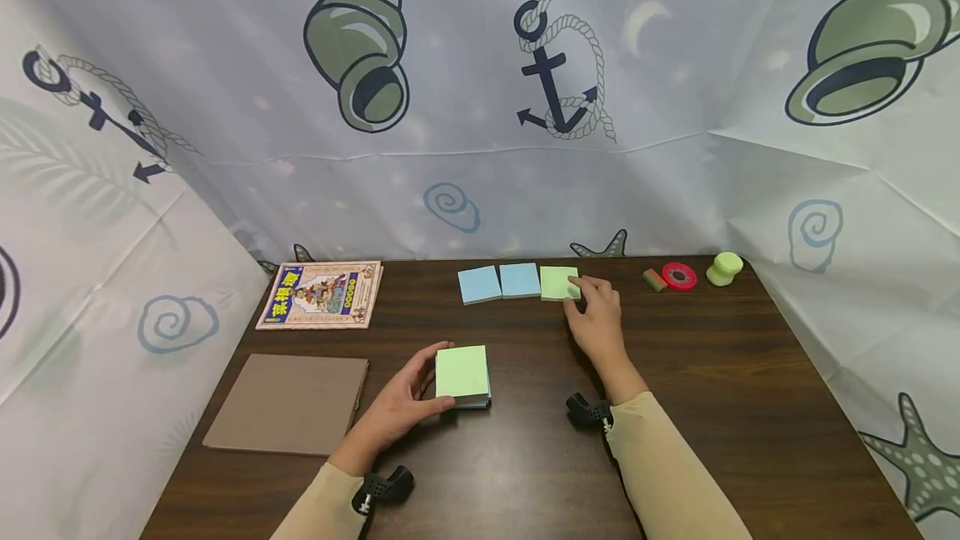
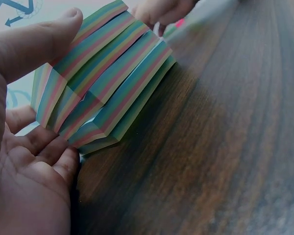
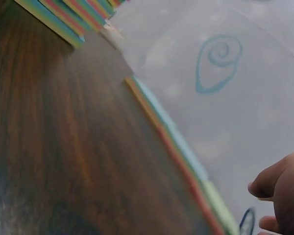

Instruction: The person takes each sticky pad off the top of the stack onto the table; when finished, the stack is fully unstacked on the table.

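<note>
Head view: left hand [image 1: 397, 407] grips the sticky-note pad [image 1: 462, 375], thumb on its far-left edge and fingers curled along the near-left side. The pad lies flat on the table [image 1: 750, 407], mid-table, green sheet on top. Left wrist view confirms the hold: thumb [image 2: 44, 41] on top, fingers [image 2: 49, 154] under the striped stack of sheet edges.

Right hand [image 1: 596, 319] reaches to the far edge beyond the pad, fingertips extended and laid on the right side of a green note [image 1: 558, 282], pressing rather than pinching. That note is the 3rd in a row; 2 blue notes [image 1: 498, 282] lie just left of it, edge to edge.

Judged step: laying single sheets out in a row, 3 down, the 3rd being smoothed. The next move would call for lifting the right hand clear, returning to the pad, and peeling 1 top sheet while the left hand steadies the stack.

Also on the table: picture book [image 1: 321, 295] and brown board [image 1: 288, 403] left of the pad; red tape roll [image 1: 678, 276] and green knob [image 1: 724, 268] far right of it.
</note>
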